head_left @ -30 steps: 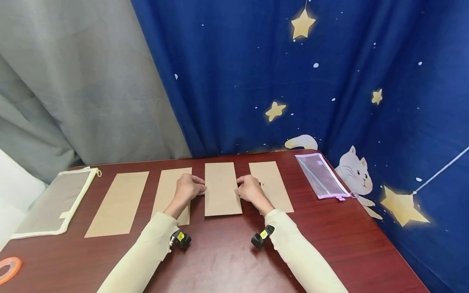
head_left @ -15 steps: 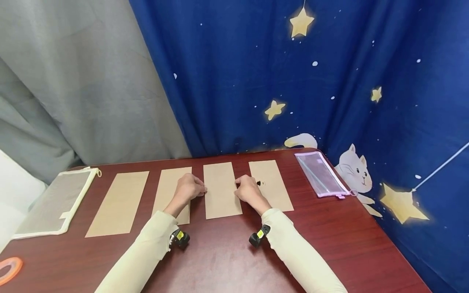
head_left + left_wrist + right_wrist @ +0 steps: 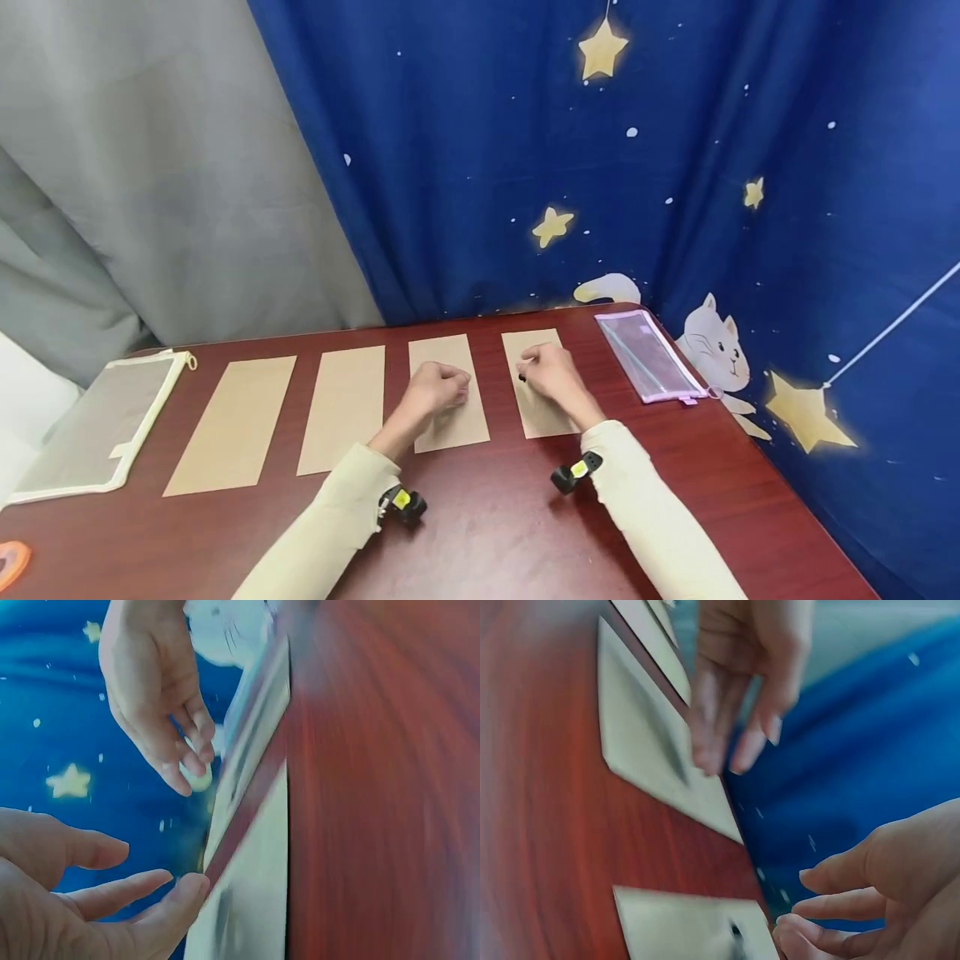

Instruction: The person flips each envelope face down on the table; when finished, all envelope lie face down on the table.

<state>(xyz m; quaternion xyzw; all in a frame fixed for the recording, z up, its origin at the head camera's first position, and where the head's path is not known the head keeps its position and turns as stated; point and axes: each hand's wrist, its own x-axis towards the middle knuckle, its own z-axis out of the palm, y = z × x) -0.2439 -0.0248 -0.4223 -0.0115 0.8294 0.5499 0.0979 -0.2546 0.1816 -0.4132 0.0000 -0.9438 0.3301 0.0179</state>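
Observation:
Four tan paper rectangles would be a row; several lie flat on the table, and I cannot tell if they are sheets or envelopes. My left hand (image 3: 438, 387) hovers over the third paper from the left (image 3: 453, 431), fingers loosely bent. Nothing shows between its thumb and fingers in the left wrist view. My right hand (image 3: 552, 372) is above the rightmost paper (image 3: 542, 419), hiding part of it. A small black mark (image 3: 736, 930) shows on that paper in the right wrist view. The right hand's fingers are relaxed and hold nothing.
Two more tan papers lie to the left, the outer paper (image 3: 232, 425) and the inner paper (image 3: 341, 408). A cream-edged mesh zip pouch (image 3: 90, 425) is at far left, a purple zip pouch (image 3: 651, 354) at right. An orange ring (image 3: 11, 565) sits near the left edge.
Both hands have left the sides of the third paper and moved right. The left is now over that paper, the right over the rightmost one. The third paper has settled flat.

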